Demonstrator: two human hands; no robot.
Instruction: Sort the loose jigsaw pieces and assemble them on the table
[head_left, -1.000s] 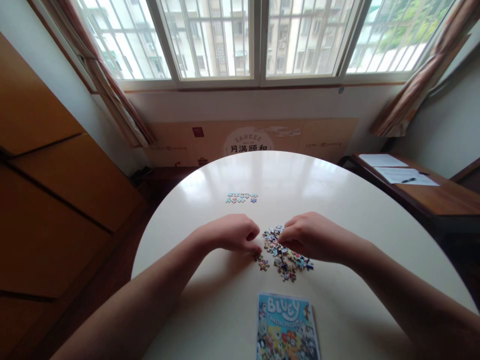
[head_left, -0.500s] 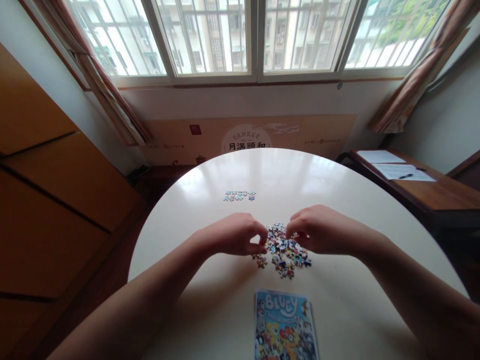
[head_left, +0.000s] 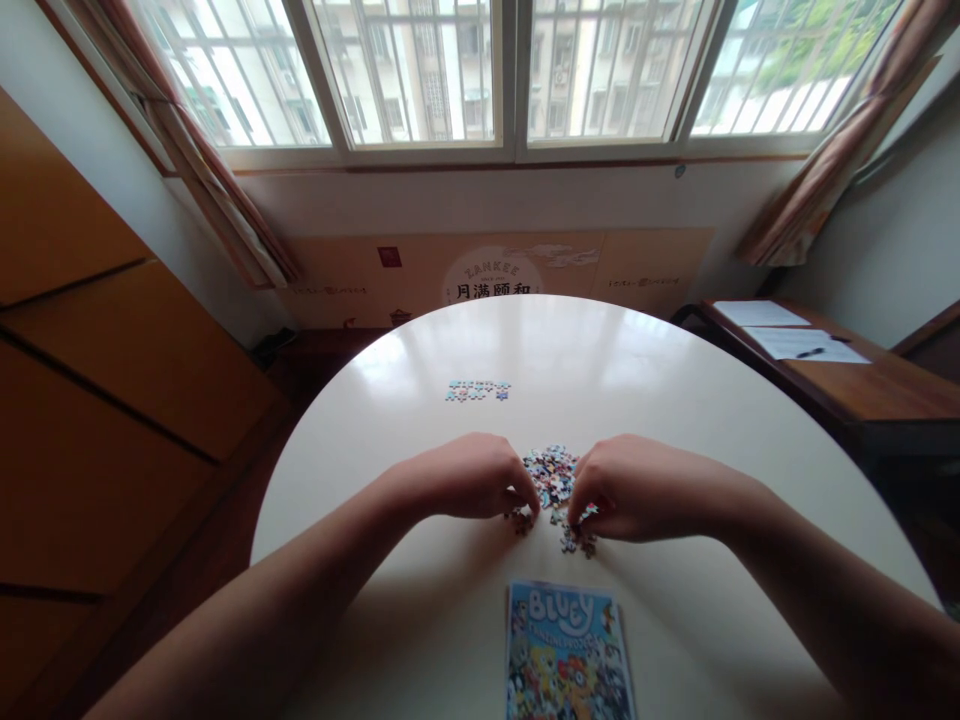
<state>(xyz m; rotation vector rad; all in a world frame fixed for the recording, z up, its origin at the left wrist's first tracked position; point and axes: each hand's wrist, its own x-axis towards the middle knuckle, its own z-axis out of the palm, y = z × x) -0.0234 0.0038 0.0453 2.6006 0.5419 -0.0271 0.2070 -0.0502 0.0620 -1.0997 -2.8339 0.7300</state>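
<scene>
A heap of small colourful jigsaw pieces [head_left: 553, 474] lies in the middle of a round white table [head_left: 675, 400]. My left hand [head_left: 469, 478] rests at the heap's left edge with its fingers curled down onto the pieces. On the heap's right side sits my right hand [head_left: 630, 488], fingers also curled and covering part of the pile. What either hand pinches is hidden. A short joined strip of pieces [head_left: 477, 390] lies farther back on the table.
A Bluey puzzle picture card [head_left: 568, 652] lies at the near table edge. A wooden side desk [head_left: 862, 385] with papers and a pen stands at the right. Wooden cabinets [head_left: 97, 400] fill the left, with windows and curtains behind.
Both hands have closed in towards each other and dropped lower onto the heap; the right hand came left and down, now hiding more pieces.
</scene>
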